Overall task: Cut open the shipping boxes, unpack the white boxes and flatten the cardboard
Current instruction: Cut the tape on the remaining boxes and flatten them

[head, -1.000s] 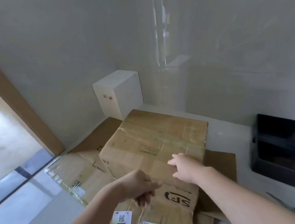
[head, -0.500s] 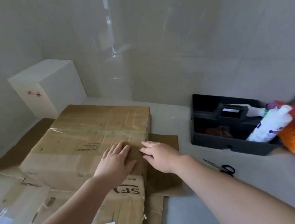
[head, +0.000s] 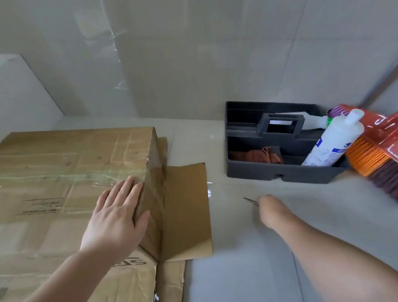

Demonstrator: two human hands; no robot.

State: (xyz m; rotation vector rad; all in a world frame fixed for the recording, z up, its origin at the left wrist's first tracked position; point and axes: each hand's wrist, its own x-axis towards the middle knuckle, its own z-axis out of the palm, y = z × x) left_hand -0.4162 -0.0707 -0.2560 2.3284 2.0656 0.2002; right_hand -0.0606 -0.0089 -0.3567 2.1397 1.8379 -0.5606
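A taped brown shipping box (head: 58,166) stands on the floor at the left, on top of flattened cardboard (head: 188,211). My left hand (head: 117,216) lies flat and open on the box's top right edge, thumb down its side. My right hand (head: 270,208) is down on the tile floor to the right of the box, fingers curled over the scissors (head: 250,200). Only the blade tips show, sticking out to the left of the hand. A white box (head: 10,94) stands against the wall behind the shipping box.
A black plastic caddy (head: 288,174) sits by the wall at the right, holding a white bottle (head: 330,142) and a brown cloth. A red broom (head: 384,160) with orange and purple bristles leans beside it. Grey tile floor lies between box and caddy.
My view has swung to the right. My right hand left the box top and went down to the scissors on the floor. My left hand stayed pressed on the box.
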